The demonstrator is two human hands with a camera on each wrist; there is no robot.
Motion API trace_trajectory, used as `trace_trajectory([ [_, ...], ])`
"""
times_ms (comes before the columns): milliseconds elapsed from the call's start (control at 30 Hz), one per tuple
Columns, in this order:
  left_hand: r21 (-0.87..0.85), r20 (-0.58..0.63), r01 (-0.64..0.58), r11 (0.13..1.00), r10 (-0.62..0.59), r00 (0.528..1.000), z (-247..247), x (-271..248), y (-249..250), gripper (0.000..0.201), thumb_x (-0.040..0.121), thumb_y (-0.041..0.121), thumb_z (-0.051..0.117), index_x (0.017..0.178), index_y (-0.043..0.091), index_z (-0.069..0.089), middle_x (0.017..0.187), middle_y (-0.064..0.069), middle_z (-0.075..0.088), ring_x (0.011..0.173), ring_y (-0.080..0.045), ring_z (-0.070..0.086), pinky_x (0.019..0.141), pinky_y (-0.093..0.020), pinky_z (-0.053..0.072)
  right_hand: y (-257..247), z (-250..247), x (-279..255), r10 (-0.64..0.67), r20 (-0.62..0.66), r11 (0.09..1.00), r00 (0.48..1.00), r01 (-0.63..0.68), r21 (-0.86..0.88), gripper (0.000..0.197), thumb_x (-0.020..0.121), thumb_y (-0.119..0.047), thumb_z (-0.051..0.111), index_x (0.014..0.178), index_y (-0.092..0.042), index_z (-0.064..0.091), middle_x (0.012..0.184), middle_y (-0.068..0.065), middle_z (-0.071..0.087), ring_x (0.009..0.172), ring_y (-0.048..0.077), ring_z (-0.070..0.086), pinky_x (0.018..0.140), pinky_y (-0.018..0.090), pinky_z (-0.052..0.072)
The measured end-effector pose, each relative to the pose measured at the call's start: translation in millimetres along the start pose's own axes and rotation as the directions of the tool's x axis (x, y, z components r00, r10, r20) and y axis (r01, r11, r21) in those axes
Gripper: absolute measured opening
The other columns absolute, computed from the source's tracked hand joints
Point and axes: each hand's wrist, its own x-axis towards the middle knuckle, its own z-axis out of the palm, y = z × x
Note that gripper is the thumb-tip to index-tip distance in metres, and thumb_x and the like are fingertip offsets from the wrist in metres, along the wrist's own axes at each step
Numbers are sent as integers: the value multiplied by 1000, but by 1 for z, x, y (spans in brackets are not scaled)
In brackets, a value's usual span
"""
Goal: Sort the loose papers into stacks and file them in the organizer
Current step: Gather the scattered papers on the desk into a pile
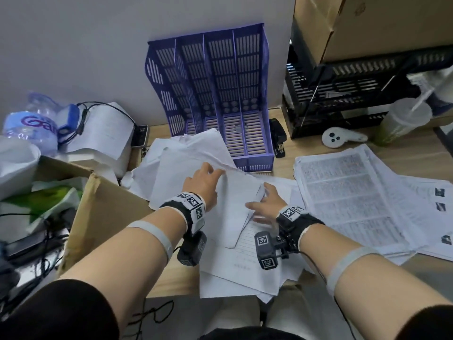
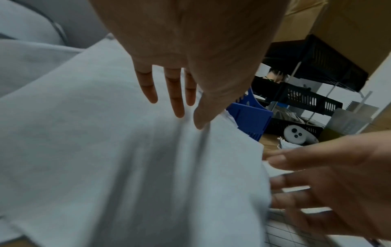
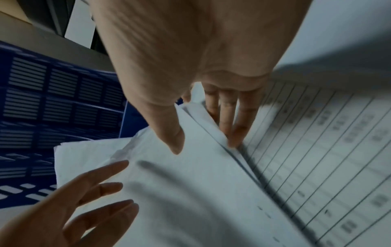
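Observation:
A purple slotted organizer (image 1: 220, 94) stands against the wall, its compartments holding no paper that I can see. Loose white papers (image 1: 186, 163) lie in a messy heap in front of it. My left hand (image 1: 212, 171) lies flat on a blank white sheet (image 2: 127, 150), fingers straight and thumb tip touching it. My right hand (image 1: 259, 204) pinches the edge of a few white sheets (image 3: 190, 183), thumb (image 3: 173, 142) on top and fingers (image 3: 232, 130) underneath. Under those sheets lies a lined form (image 3: 317, 150).
A thick pile of printed pages (image 1: 355, 192) covers the desk at right. Behind it stand a black tray rack (image 1: 343, 94), a white controller (image 1: 340, 138) and a plastic cup (image 1: 402, 121). A black stapler (image 1: 278, 141) sits beside the organizer. An open cardboard box (image 1: 103, 204) crowds the left.

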Motion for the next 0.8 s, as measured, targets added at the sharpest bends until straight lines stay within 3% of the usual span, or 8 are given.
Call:
trace_trajectory([
  [133, -150, -14, 12, 989, -14, 1000, 4, -8, -19, 63, 86, 19, 66, 141, 34, 38, 140, -5, 34, 116, -30, 55, 96, -46, 49, -8, 19, 2, -27, -154, 996, 988, 14, -83, 80, 77, -27, 78, 143, -16, 33, 130, 8, 58, 109, 27, 59, 88, 30, 47],
  [300, -389, 62, -120, 913, 156, 986, 5, -16, -25, 109, 59, 55, 85, 149, 37, 26, 145, -1, 26, 135, -23, 38, 111, -42, 39, -39, 16, -14, -229, -194, 965, 954, 196, -176, 51, 85, -12, 60, 134, -14, 45, 123, 9, 59, 105, 25, 57, 87, 31, 47],
  [400, -479, 53, -323, 816, 394, 917, -3, -23, -16, 127, 54, 59, 86, 155, 28, 15, 155, -1, 21, 146, -17, 19, 122, -34, 19, -81, 3, -30, -279, -190, 953, 941, 295, 62, 61, 87, 4, 48, 142, -19, 34, 129, 9, 49, 101, 33, 59, 71, 42, 61],
  [500, -493, -30, -423, 760, 471, 882, -22, -24, -17, 134, 52, 63, 85, 157, 25, 9, 159, 2, 22, 145, -10, 18, 120, -26, 15, -131, -14, -53, -213, -170, 889, 962, 263, 374, 71, 87, 16, 34, 148, -21, 29, 131, 11, 44, 76, 32, 68, 48, 30, 58],
  [567, -514, -157, -419, 748, 399, 904, -38, -24, -22, 104, 66, 40, 87, 151, 20, 32, 150, 2, 40, 135, -6, 34, 112, -20, 25, -160, -27, -73, -224, -111, 844, 968, 250, 475, 57, 85, 15, 31, 134, -8, 47, 120, 17, 61, 65, 29, 74, 51, 29, 59],
  [667, -567, -464, -402, 719, 125, 877, -60, -20, -32, 25, 87, 10, 69, 111, 15, 71, 103, 2, 70, 97, -5, 60, 91, -29, 47, -186, -42, -93, -274, -87, 873, 958, 285, 396, 18, 92, -8, 44, 94, -8, 62, 75, 5, 72, 56, 19, 72, 47, 21, 55],
  [733, -691, -481, -343, 637, -50, 875, -77, -21, -39, 9, 89, 12, 69, 93, 5, 74, 85, -1, 68, 79, -4, 58, 76, -27, 45, -194, -50, -95, -294, -108, 884, 950, 313, 346, 32, 89, -48, 55, 100, -18, 62, 69, -4, 61, 53, 13, 62, 47, 23, 47],
  [800, -856, -341, -233, 462, -165, 926, -95, -23, -43, 18, 87, 18, 73, 93, 0, 71, 89, -10, 71, 79, -19, 65, 74, -33, 52, -194, -53, -88, -354, -155, 884, 922, 384, 265, 57, 76, -73, 57, 111, -28, 57, 72, -11, 51, 61, 8, 48, 58, 24, 38],
])
